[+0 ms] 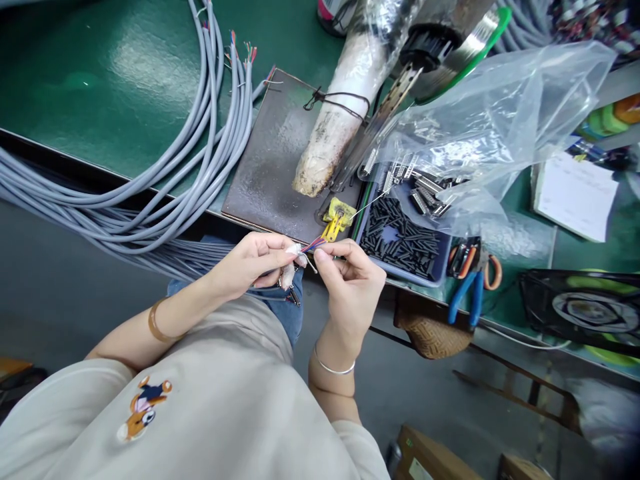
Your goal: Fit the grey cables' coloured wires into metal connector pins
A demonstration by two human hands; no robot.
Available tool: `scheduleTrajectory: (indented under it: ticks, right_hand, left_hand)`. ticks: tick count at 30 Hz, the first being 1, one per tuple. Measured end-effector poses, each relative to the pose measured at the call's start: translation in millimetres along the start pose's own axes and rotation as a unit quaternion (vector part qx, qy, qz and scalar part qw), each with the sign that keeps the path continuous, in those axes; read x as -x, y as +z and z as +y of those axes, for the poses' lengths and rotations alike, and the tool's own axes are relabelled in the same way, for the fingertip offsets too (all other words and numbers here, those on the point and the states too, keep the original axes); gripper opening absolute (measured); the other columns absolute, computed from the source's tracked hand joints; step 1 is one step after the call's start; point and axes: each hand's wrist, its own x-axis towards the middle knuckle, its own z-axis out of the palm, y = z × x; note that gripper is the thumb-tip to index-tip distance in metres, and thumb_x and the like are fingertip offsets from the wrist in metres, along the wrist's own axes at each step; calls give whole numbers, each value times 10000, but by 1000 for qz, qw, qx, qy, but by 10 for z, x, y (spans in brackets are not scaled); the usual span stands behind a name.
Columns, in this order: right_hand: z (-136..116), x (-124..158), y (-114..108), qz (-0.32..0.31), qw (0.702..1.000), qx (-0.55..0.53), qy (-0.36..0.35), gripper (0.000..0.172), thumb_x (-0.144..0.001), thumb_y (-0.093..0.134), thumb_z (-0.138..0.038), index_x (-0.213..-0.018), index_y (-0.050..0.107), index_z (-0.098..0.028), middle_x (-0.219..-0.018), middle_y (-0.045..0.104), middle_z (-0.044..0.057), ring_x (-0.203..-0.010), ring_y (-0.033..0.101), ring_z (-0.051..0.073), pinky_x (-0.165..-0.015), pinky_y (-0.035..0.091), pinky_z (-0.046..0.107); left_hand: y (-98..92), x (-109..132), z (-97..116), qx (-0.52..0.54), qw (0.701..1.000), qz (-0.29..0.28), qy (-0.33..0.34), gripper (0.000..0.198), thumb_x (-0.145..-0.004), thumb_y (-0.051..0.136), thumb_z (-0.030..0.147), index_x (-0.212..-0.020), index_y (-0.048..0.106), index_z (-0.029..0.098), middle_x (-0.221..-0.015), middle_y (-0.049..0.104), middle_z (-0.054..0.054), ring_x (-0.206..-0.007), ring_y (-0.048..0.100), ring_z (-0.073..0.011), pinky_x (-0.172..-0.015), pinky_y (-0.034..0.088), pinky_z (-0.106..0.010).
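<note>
My left hand [260,260] is closed around the end of a grey cable, with white wrapping on its fingertips. From that end fan out thin coloured wires [313,244], red, blue and purple among them. My right hand [350,270] pinches these wires between thumb and forefinger. A bare-looking pale strand [311,264] hangs down between the hands. Just beyond my fingers is a yellow clip [336,223] with a yellow sponge-like piece, at the edge of a dark board [270,147]. More grey cables [200,173] lie to the left.
A blue tray [435,267] at the right holds black sleeves and metal connectors, partly under a clear plastic bag [480,140]. Blue-handled pliers [467,293] lie beside it. A wrapped white tube [335,127] and a solder spool [465,60] stand behind. A fan [590,310] is far right.
</note>
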Motion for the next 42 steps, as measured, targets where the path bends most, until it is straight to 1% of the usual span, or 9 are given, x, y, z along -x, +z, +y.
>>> scheduleTrajectory:
  ticks: [7,19,24,27,30,34,36,39,42]
  right_hand:
    - [27,9,19,-4,1000,-4,11,100,-815,743,-284,-764,732,-199,-682,521,-28,-561,391,67,-465,233,230]
    - [5,-38,47,-32,995,-73,65,149,-754,796,-313,-744,692,-205,-666,538,-43,-512,382,49,-428,270,207]
    - [-12,-52,38,-39,995,-63,66,163,-753,791,-320,-748,681,-200,-655,529,-47,-504,372,46,-423,260,207]
    - [-15,-45,32,-40,997,-37,48,153,-768,781,-308,-748,678,-197,-664,525,-52,-494,347,39,-424,231,215]
    - [-26,-19,39,-27,1000,12,-2,108,-816,743,-278,-771,686,-199,-701,543,-51,-485,306,33,-435,211,232]
    - [-66,20,55,11,989,98,-107,65,-866,694,-198,-807,712,-216,-745,605,-39,-500,334,44,-490,300,248]
    - [-82,32,56,20,982,127,-135,73,-879,691,-190,-825,726,-224,-772,640,-29,-511,358,52,-521,350,256]
    - [-81,38,42,18,983,129,-132,60,-892,700,-215,-849,739,-232,-790,661,-22,-522,384,61,-536,379,262]
    - [-61,34,22,12,988,101,-116,53,-889,712,-215,-857,745,-241,-786,660,-30,-544,414,62,-546,375,256]
  left_hand:
    - [-5,0,-20,-14,1000,4,7,447,-813,762,540,-828,651,107,-577,654,-3,-340,326,-5,-347,154,-169]
    - [4,14,-39,-23,1000,4,17,427,-843,738,527,-838,639,112,-577,646,2,-351,342,-10,-353,166,-170]
    - [3,16,-41,-24,999,3,21,407,-863,723,507,-845,635,109,-589,647,3,-358,352,-9,-360,183,-165]
    - [4,27,-52,-27,999,6,23,395,-872,712,502,-861,635,114,-603,645,5,-367,360,-12,-362,202,-164]
    - [21,38,-68,-30,999,16,31,374,-895,691,489,-869,621,122,-626,646,8,-379,367,-9,-369,225,-157]
    - [78,36,-71,-34,996,52,68,378,-862,735,488,-883,569,149,-602,618,38,-376,371,-10,-367,242,-150]
    - [106,30,-64,-41,993,79,83,411,-823,771,497,-897,552,157,-588,603,48,-376,381,-17,-363,261,-153]
    - [127,24,-60,-58,988,102,97,424,-795,799,486,-898,556,154,-611,617,35,-397,414,-25,-377,303,-159]
    - [125,24,-77,-77,985,100,116,397,-806,792,470,-883,571,149,-633,626,27,-428,432,-28,-403,330,-161]
